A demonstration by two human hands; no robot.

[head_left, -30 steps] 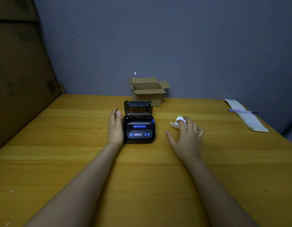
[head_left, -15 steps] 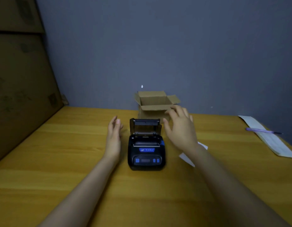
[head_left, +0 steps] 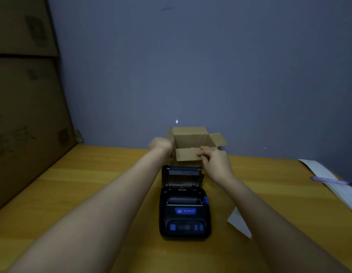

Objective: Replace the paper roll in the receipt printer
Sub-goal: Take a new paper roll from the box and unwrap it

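Observation:
The black receipt printer (head_left: 184, 213) with blue buttons sits on the wooden table (head_left: 92, 184), its lid standing open and its paper bay looking empty. Behind it stands a small open cardboard box (head_left: 188, 153). My left hand (head_left: 161, 145) grips the box's left side. My right hand (head_left: 214, 160) holds the box's front right edge with thumb and fingers pinched on the flap. A scrap of white paper (head_left: 239, 223) lies right of the printer, partly under my right forearm. No paper roll is visible.
A long white paper pad (head_left: 336, 191) with a purple pen (head_left: 328, 181) on it lies at the table's right edge. Large cardboard cartons (head_left: 27, 115) stand against the left side. A grey wall rises behind the table.
Both hands left the printer's sides and reached back to the cardboard box, taking hold of it. The camera has tilted, so the printer appears lower in view.

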